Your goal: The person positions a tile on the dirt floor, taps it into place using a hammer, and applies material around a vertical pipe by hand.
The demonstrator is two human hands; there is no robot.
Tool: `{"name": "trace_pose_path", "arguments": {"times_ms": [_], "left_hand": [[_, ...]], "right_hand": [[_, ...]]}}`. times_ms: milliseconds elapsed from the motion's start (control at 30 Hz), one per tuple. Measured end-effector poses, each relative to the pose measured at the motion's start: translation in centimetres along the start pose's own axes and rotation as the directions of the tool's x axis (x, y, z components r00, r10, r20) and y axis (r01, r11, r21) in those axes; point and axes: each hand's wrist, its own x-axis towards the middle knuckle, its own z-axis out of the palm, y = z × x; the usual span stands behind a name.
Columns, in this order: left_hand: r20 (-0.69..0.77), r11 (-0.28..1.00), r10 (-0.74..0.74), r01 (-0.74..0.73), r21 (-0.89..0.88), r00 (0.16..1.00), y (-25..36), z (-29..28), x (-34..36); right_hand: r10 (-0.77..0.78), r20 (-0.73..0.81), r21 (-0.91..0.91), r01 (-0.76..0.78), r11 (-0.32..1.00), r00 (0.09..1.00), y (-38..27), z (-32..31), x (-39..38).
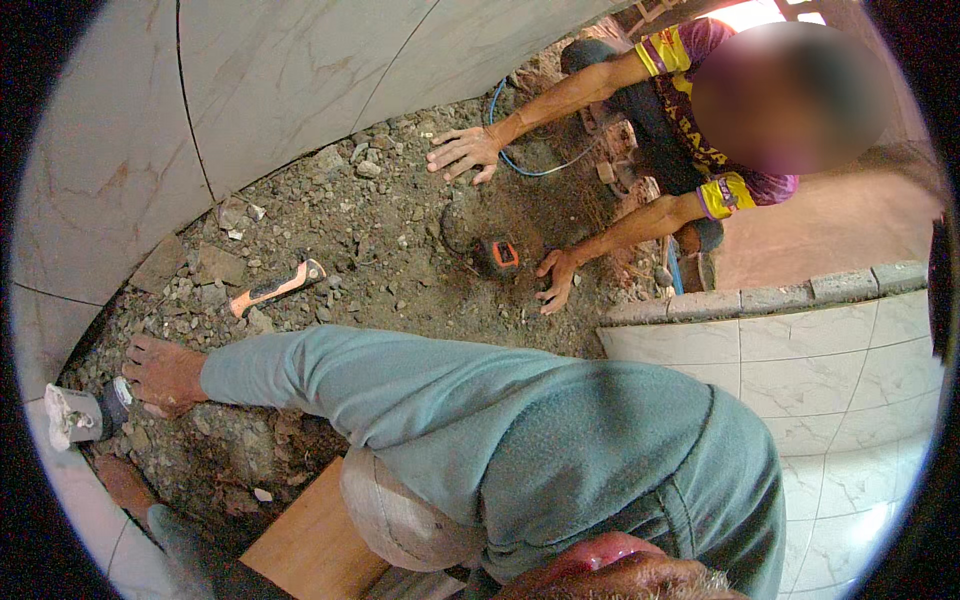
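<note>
Rubble (pixel 330 240), loose, gritty and likely sharp-edged, lies under the left hand (pixel 160 375), which rests open, palm down, gripping nothing, while 1 white pipe stub (pixel 75 415) just beyond its fingertips looks rigid, best held around its barrel.

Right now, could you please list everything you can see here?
Wall tiles: several, white marbled, upper left.
Low tiled wall: one, white, right.
Rubble: grey-brown, ground.
Handled tool: one, orange-black, on the rubble.
Tape measure: one, orange-black, centre.
Hose: one, blue, top.
Board: one, wooden, bottom.
Crouching person: one, yellow-purple shirt, both hands on the soil.
Bent-over person: one, teal clothes, foreground.
Own hands: not in view.
</note>
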Motion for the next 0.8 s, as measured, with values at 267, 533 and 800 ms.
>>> {"name": "trace_pose_path", "arguments": {"times_ms": [267,533,800], "left_hand": [[0.106,0.987,-0.163,0.163,0.006,0.981,0.6,-3.4,-0.7],[0.007,0.997,-0.07,0.07,-0.041,0.998,0.2,-6.2,0.2],[0.051,0.994,0.043,-0.038,-0.105,0.998,2.0,-2.4,3.0]], "right_hand": [[0.019,0.061,0.027,-0.02,0.999,0.998,-0.1,0.7,0.0],[0.031,0.13,-0.014,-0.029,0.999,0.991,0.0,1.4,-0.1],[0.017,0.047,-0.007,-0.016,1.0,0.999,0.3,1.7,-0.4]]}}
